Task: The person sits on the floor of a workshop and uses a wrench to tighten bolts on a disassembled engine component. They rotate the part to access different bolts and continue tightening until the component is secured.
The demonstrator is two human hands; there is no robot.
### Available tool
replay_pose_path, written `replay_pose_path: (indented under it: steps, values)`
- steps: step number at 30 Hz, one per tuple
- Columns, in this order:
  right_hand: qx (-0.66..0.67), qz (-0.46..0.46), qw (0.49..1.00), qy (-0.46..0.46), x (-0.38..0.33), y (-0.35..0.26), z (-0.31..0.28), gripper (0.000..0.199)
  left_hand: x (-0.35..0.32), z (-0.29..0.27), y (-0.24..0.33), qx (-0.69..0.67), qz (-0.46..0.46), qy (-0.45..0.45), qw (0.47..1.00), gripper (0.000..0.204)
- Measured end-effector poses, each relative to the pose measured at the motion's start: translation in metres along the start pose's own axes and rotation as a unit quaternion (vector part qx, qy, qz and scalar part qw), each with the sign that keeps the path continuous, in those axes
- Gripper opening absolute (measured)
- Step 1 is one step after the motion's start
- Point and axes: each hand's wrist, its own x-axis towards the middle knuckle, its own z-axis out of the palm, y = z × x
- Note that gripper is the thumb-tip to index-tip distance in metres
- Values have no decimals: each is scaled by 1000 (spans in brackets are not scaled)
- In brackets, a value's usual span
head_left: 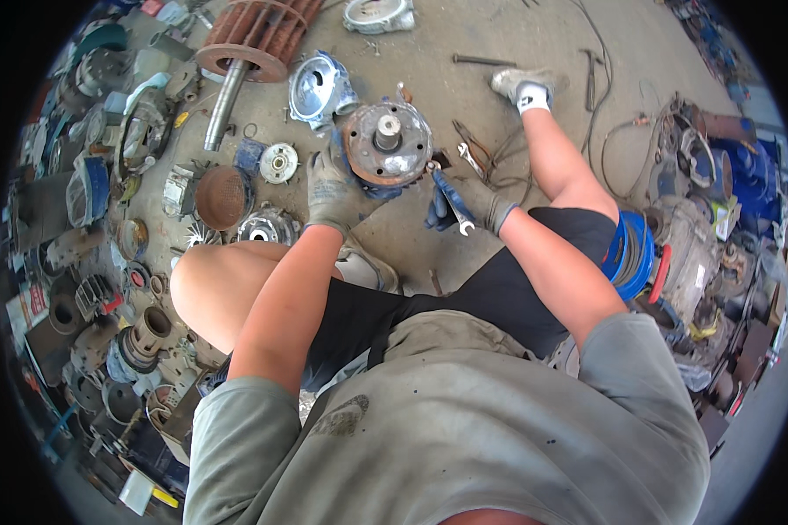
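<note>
Upright on the floor between my legs stands a round metal flanged part (409, 140), greasy and grey, with a short shaft stub at its centre and holes around its rim. My left hand (334, 192), in a grey work glove, grips its left side, the fingers partly hidden against it. My right hand (474, 203), gloved too, is closed around a combination wrench (460, 215). The wrench's open jaw points down toward me, and its other end meets the right rim of the flange. Beyond that hand lies another wrench (469, 157) beside pliers (471, 134).
A blue-and-silver housing (318, 90) and a rusty rotor with a long shaft (228, 105) lie ahead. A rusty round cup (223, 198) and a small disc (278, 164) sit left. A hammer (591, 79) lies far right, near cables. Machine parts crowd both sides.
</note>
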Motion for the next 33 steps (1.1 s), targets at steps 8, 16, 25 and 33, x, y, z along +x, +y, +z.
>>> replay_pose_path:
  steps: [8,16,25,33]
  values:
    - [144,7,989,24,8,19,8,54,-1,1,1,-11,-13,21,1000,143]
    - [164,-37,957,237,16,34,57,48,-1,-13,18,-84,10,73,994,118]
    - [-146,-61,974,162,-17,4,24,49,5,-28,29,-79,3,54,995,117]
    - [-336,77,938,27,-18,-71,-22,60,3,-30,29,-46,-54,-18,997,114]
